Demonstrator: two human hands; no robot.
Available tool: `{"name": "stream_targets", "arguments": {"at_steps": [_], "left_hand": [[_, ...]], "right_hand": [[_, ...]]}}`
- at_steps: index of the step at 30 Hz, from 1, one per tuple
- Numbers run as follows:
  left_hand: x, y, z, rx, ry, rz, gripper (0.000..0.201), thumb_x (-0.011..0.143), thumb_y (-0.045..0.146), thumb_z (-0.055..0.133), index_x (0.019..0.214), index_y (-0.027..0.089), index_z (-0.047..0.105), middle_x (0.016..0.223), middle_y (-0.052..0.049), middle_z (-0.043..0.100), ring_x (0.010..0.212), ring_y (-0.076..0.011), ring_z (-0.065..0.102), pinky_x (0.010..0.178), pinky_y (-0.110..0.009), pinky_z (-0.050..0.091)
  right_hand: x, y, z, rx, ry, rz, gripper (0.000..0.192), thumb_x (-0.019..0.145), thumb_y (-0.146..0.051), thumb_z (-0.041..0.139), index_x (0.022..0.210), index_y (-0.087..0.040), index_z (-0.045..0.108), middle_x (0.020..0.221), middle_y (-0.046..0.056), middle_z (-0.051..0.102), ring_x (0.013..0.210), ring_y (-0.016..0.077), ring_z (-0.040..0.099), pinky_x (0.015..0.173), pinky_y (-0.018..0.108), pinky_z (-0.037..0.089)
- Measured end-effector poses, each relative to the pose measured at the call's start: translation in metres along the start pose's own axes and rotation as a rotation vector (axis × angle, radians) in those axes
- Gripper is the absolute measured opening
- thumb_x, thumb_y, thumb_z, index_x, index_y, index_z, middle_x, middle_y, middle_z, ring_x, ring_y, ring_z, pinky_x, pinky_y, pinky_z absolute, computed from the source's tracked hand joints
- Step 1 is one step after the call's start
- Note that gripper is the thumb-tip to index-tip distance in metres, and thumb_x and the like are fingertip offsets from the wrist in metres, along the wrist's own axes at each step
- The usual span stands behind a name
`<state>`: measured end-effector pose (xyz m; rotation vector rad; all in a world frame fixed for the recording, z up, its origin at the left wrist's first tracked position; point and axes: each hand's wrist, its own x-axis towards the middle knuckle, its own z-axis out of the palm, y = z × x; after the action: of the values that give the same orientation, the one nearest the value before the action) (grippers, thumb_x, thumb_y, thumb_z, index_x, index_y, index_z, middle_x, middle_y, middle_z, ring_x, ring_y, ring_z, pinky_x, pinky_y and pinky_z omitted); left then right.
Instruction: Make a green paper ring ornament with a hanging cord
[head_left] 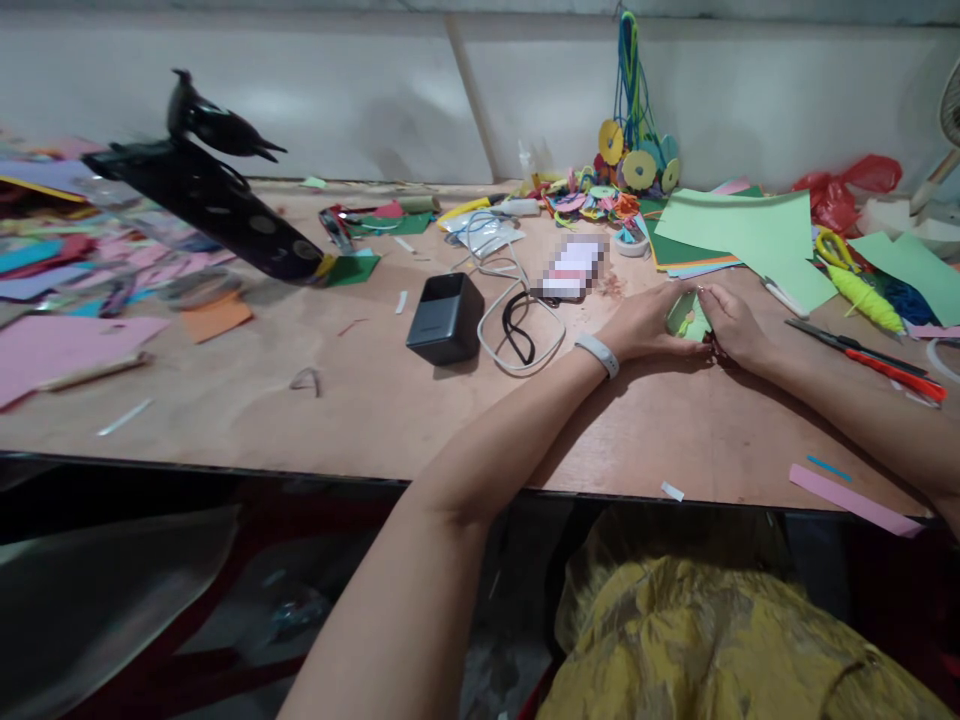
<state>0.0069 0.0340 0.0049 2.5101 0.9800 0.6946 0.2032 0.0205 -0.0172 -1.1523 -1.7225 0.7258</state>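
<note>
Both of my hands close around a small light green paper piece [691, 322] above the table, right of the middle. My left hand [651, 322], with a pale band [598, 354] on its wrist, grips the piece from the left, the thumb along its lower edge. From the other side my right hand [739, 328] holds it with bent fingers. A small yellowish mark shows on the paper; the fingers hide its outline. Large light green sheets [739, 225] lie just behind the hands. Scissors or a cutter with orange handles [892, 372] rest right of my right hand.
A dark power bank [447, 320] and a looped white cable [486, 340] lie left of my hands, near a phone [574, 270]. Paper discs on cords [637, 168] hang at the wall. Coloured paper scraps [82, 345] cover the left side. Pink strips [855, 500] lie at the front edge.
</note>
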Motion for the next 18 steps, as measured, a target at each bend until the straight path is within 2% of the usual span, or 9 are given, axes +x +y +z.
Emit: {"name": "stream_targets", "arguments": {"at_steps": [5, 8, 11, 14, 16, 18], "left_hand": [[0.0, 0.006, 0.002, 0.0, 0.024, -0.069, 0.087, 0.071, 0.064, 0.084, 0.14, 0.019, 0.057, 0.132, -0.016, 0.071, 0.12, -0.037, 0.069, 0.098, -0.046, 0.053], [0.002, 0.006, 0.006, -0.064, 0.077, -0.083, 0.084, 0.068, 0.059, 0.087, 0.136, 0.02, 0.058, 0.129, -0.014, 0.072, 0.115, -0.0345, 0.069, 0.096, -0.043, 0.053], [0.002, 0.002, 0.01, -0.162, 0.216, -0.125, 0.08, 0.07, 0.049, 0.089, 0.136, 0.02, 0.055, 0.131, -0.014, 0.069, 0.115, -0.0318, 0.068, 0.095, -0.042, 0.053], [0.002, -0.002, 0.013, -0.244, 0.391, -0.185, 0.076, 0.071, 0.039, 0.09, 0.136, 0.021, 0.054, 0.129, -0.013, 0.067, 0.115, -0.0302, 0.066, 0.095, -0.042, 0.052], [0.002, -0.002, 0.014, -0.294, 0.445, -0.194, 0.076, 0.069, 0.036, 0.093, 0.133, 0.023, 0.054, 0.123, -0.011, 0.067, 0.111, -0.0284, 0.066, 0.092, -0.041, 0.053], [0.002, -0.001, 0.014, -0.371, 0.446, -0.184, 0.071, 0.071, 0.036, 0.092, 0.129, 0.024, 0.054, 0.111, -0.007, 0.067, 0.101, -0.0245, 0.066, 0.086, -0.039, 0.054]], "right_hand": [[0.0, 0.002, 0.001, 0.007, -0.01, -0.005, 0.059, 0.095, -0.082, 0.047, 0.088, -0.025, 0.058, 0.085, 0.004, 0.062, 0.085, 0.0227, 0.059, 0.079, 0.038, 0.05], [-0.001, -0.001, 0.001, 0.104, -0.004, 0.047, 0.055, 0.093, -0.08, 0.056, 0.091, -0.025, 0.06, 0.083, 0.003, 0.062, 0.079, 0.0203, 0.058, 0.072, 0.035, 0.05], [-0.001, -0.006, 0.001, 0.288, -0.018, 0.159, 0.05, 0.087, -0.073, 0.07, 0.095, -0.025, 0.06, 0.08, 0.0, 0.06, 0.067, 0.016, 0.053, 0.059, 0.03, 0.045], [0.0, -0.008, 0.001, 0.378, -0.071, 0.225, 0.046, 0.081, -0.066, 0.079, 0.09, -0.024, 0.06, 0.076, -0.002, 0.058, 0.061, 0.0132, 0.05, 0.053, 0.028, 0.041], [0.002, -0.006, 0.0, 0.397, -0.09, 0.229, 0.045, 0.079, -0.064, 0.081, 0.087, -0.024, 0.061, 0.075, -0.001, 0.059, 0.063, 0.0134, 0.052, 0.054, 0.027, 0.043], [0.005, -0.004, -0.002, 0.411, -0.05, 0.208, 0.046, 0.077, -0.063, 0.083, 0.087, -0.024, 0.063, 0.079, 0.0, 0.062, 0.068, 0.0147, 0.056, 0.057, 0.028, 0.047]]}}
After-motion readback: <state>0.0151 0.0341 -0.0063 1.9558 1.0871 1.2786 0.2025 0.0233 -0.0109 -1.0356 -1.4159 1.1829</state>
